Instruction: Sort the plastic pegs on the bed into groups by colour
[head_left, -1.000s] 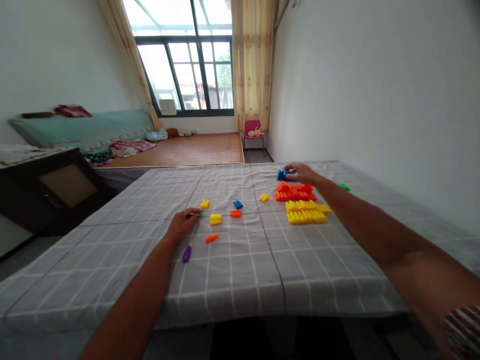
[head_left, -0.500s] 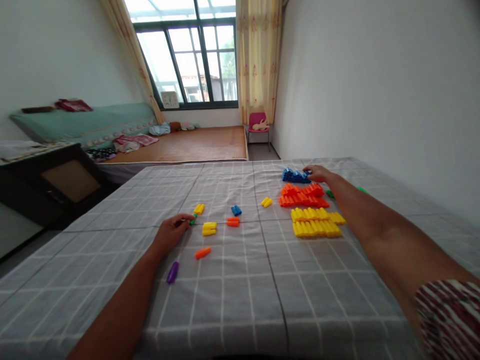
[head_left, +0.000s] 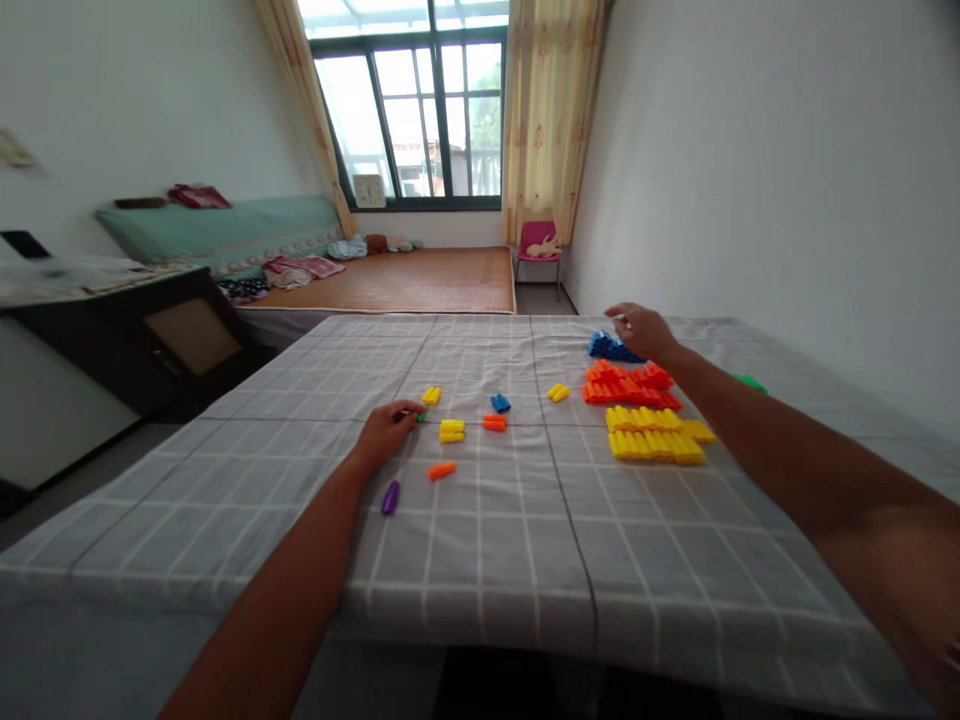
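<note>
My left hand (head_left: 391,430) pinches a small green piece (head_left: 422,412) on the checked cloth, beside a pair of yellow pieces (head_left: 431,396). My right hand (head_left: 639,328) hovers just over the blue stack (head_left: 613,348), its thumb and fingertips apart with nothing visible between them. Nearer than the blue stack lie an orange stack (head_left: 630,386) and a yellow stack (head_left: 654,436). Small groups of yellow (head_left: 451,431), orange (head_left: 494,422) and blue pieces (head_left: 500,403) rest in the middle. A single orange piece (head_left: 442,470) and a purple one (head_left: 391,498) are closer to me.
Another yellow pair (head_left: 558,392) lies left of the stacks. Something green (head_left: 750,383) sits beyond my right forearm. Behind the table (head_left: 480,560) are a bed (head_left: 442,280), a dark cabinet (head_left: 187,330) and a pink chair (head_left: 537,240).
The view has shifted, so things sit further right and a little higher. My right hand has lifted off the blue stack. My left hand stays at the green piece.
</note>
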